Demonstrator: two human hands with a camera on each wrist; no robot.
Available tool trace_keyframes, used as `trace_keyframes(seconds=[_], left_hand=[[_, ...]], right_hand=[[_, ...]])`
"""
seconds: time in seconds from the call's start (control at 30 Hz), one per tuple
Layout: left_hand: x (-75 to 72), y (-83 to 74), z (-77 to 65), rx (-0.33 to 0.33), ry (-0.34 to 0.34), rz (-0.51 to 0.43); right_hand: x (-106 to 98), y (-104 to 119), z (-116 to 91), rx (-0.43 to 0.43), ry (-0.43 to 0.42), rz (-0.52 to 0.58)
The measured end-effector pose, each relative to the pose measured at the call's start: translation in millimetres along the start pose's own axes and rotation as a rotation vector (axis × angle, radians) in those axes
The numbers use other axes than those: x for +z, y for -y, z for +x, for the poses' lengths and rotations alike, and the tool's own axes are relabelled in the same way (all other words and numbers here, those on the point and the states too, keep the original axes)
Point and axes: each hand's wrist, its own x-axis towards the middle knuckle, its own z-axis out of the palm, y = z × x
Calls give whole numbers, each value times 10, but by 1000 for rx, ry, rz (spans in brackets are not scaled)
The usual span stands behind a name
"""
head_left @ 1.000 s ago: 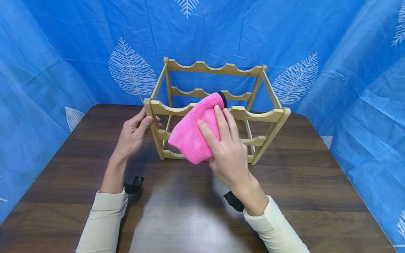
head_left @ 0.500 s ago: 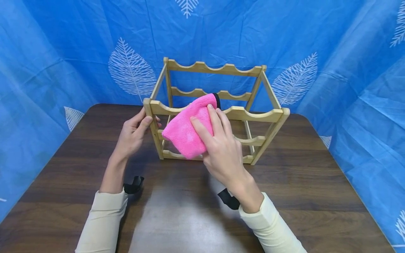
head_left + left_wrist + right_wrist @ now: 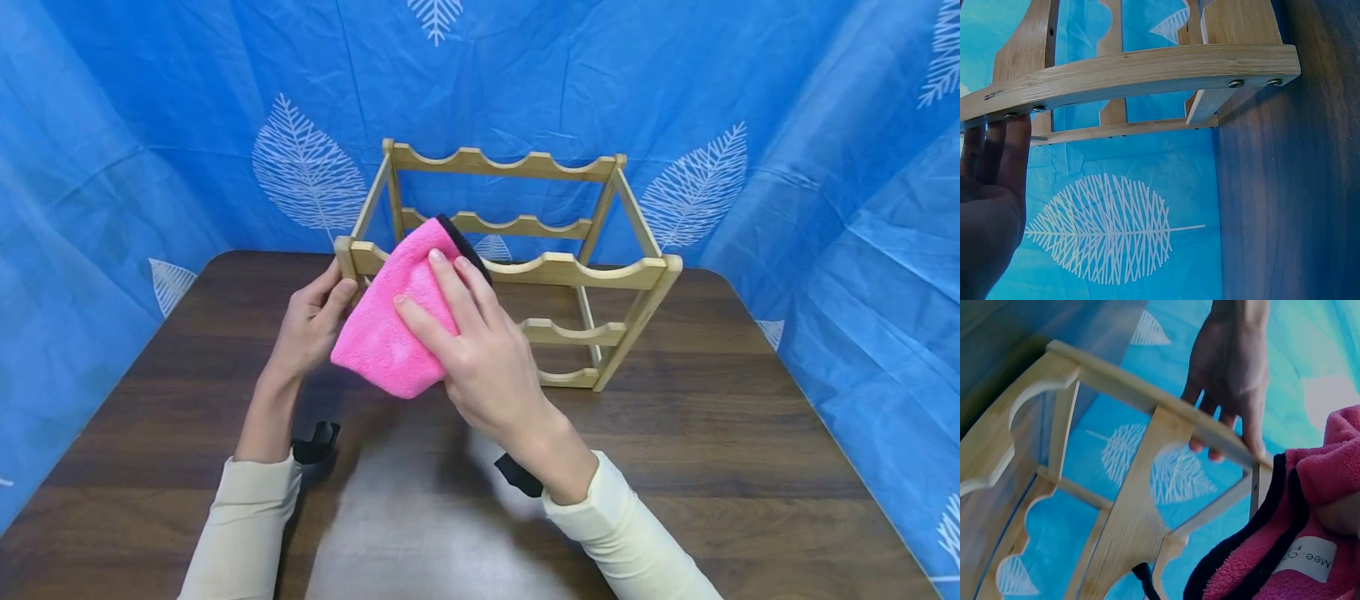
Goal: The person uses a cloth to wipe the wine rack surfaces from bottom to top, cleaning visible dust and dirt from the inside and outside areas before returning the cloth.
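A light wooden wine rack [image 3: 570,271] with scalloped rails stands on the table. My left hand [image 3: 306,329] grips its front left post near the top; in the left wrist view, the fingers [image 3: 1015,150] reach behind that post [image 3: 1147,70]. My right hand [image 3: 487,358] holds a folded pink cloth [image 3: 393,321] with black edging in front of the left part of the upper front rail. The cloth hides that part of the rail and much of the lower left front. In the right wrist view, a white label [image 3: 1307,558] shows on the cloth.
The dark wood-grain table [image 3: 712,433] extends on both sides of the rack. Behind it hangs a blue curtain [image 3: 510,75] with white leaf prints. A black strap [image 3: 315,444] shows at the left wrist and another black strap [image 3: 519,475] at the right.
My right hand has carried the pink cloth leftward along the rack's front, from the middle toward the left post. The left hand keeps its grip, and the rack stays nearly in place.
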Motion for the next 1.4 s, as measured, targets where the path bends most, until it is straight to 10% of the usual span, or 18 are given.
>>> trace_keyframes(seconds=[0.23,0.7,1.4], left_hand=[[-42,52,2,73,37,-219],[8,1,10,-27,-2,-44],[21,40,15,54,19,-84]], right_hand=[[145,149,103,-53,50,-84],[283,112,24,-93,17,-330],[159,-121,-285,21,-80,-346]])
